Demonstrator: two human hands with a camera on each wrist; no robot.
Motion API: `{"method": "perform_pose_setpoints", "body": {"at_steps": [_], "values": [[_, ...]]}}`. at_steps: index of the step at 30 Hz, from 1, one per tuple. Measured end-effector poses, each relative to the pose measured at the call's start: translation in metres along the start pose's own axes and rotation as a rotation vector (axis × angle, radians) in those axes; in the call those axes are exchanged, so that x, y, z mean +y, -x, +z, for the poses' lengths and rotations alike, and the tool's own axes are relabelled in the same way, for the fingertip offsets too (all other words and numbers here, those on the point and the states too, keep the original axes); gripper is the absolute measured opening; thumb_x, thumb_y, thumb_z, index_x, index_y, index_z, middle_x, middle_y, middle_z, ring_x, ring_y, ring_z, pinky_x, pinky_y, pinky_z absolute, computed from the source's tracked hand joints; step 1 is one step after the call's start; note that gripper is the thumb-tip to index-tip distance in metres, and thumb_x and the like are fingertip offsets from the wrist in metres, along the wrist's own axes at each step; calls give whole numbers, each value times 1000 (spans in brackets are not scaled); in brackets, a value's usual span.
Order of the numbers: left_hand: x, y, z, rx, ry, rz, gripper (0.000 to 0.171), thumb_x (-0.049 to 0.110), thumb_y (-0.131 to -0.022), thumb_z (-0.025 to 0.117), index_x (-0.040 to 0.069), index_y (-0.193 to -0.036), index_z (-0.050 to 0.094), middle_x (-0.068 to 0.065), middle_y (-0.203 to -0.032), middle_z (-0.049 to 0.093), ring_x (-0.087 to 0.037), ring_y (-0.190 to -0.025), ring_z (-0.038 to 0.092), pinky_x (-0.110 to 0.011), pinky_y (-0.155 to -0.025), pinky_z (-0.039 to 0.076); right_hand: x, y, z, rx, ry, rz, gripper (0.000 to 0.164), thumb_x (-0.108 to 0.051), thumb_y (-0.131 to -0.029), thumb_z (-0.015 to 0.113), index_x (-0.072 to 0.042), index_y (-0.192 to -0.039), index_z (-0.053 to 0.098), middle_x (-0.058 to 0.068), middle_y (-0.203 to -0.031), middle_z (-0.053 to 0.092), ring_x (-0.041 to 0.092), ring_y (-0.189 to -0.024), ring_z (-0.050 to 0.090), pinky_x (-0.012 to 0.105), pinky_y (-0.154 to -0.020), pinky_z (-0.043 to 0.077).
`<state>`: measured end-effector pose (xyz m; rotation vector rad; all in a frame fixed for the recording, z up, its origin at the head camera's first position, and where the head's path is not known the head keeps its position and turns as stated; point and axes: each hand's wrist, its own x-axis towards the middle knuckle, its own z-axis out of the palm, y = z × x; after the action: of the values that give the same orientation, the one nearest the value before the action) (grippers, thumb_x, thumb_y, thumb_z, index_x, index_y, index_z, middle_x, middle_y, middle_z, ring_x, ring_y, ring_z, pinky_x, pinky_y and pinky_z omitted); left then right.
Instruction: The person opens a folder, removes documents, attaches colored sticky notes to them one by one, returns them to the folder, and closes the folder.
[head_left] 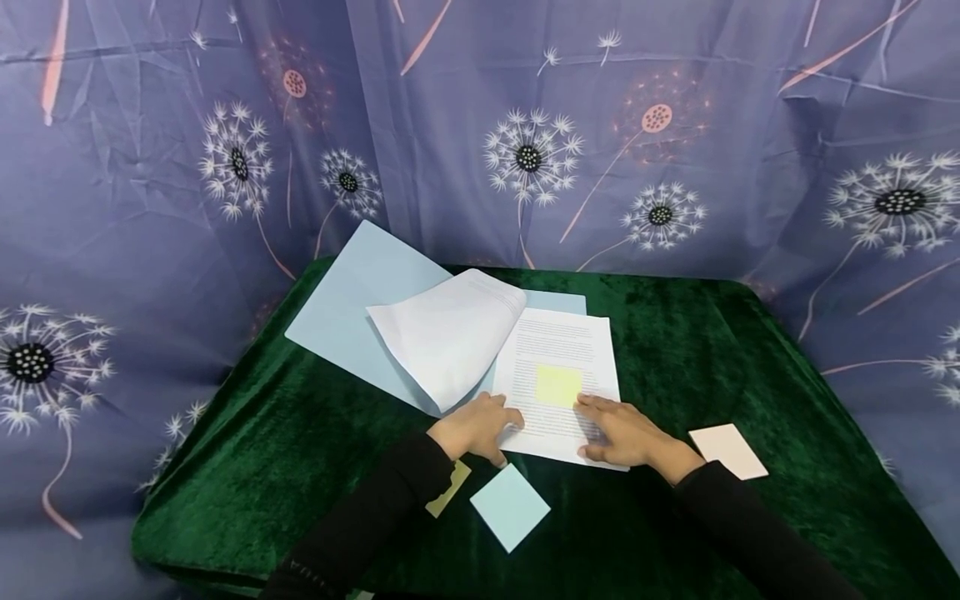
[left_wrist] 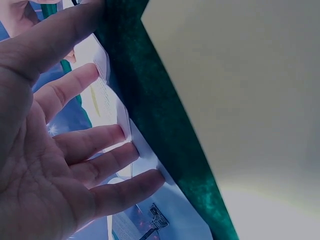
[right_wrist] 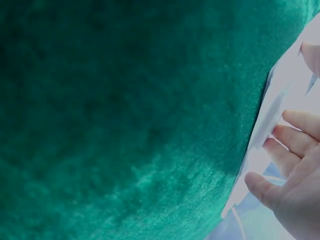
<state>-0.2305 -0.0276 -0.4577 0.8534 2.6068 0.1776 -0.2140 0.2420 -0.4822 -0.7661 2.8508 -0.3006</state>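
A printed white sheet (head_left: 562, 333) lies near the middle of the table, with a yellow sticky note (head_left: 558, 383) on its text. My right hand (head_left: 624, 433) rests on the sheet's right side, fingers extended, one fingertip at the note's lower right corner. At the sheet's lower left edge is my left hand (head_left: 480, 425); its spread fingers (left_wrist: 112, 192) touch the paper in the left wrist view. Other white pages (head_left: 450, 342) are turned over to the left and curl upward. Beneath them lies an opened light blue folder (head_left: 352, 292).
A pale blue sticky pad (head_left: 510, 508) lies in front of the sheet. Partly hidden by the left sleeve is a yellowish pad (head_left: 450, 490). A pale pink pad (head_left: 729, 451) sits to the right. Dark green velvet cloth (head_left: 690, 350) covers the table, and patterned curtains (head_left: 450, 108) hang behind.
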Motion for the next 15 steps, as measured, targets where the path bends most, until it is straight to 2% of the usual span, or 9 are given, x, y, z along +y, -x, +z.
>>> {"method": "perform_pose_setpoints", "body": {"at_steps": [9,15], "values": [[0,0,1,0,4,-7,62,33,-76,91,27,-131,64,0,-114,59,-17,-101,44,-30,-86,41,0,2,1,14,-19,16,71,-28,-87,78,5,-144,52,27,-153,47,46,-140,46,60,-108,42],[-1,0,2,6,6,-6,62,32,-77,90,27,-132,63,0,-114,58,-16,-100,44,-30,-85,40,7,10,-8,74,-55,48,72,-28,-87,78,2,-146,49,32,-155,41,52,-140,42,67,-106,39]]}}
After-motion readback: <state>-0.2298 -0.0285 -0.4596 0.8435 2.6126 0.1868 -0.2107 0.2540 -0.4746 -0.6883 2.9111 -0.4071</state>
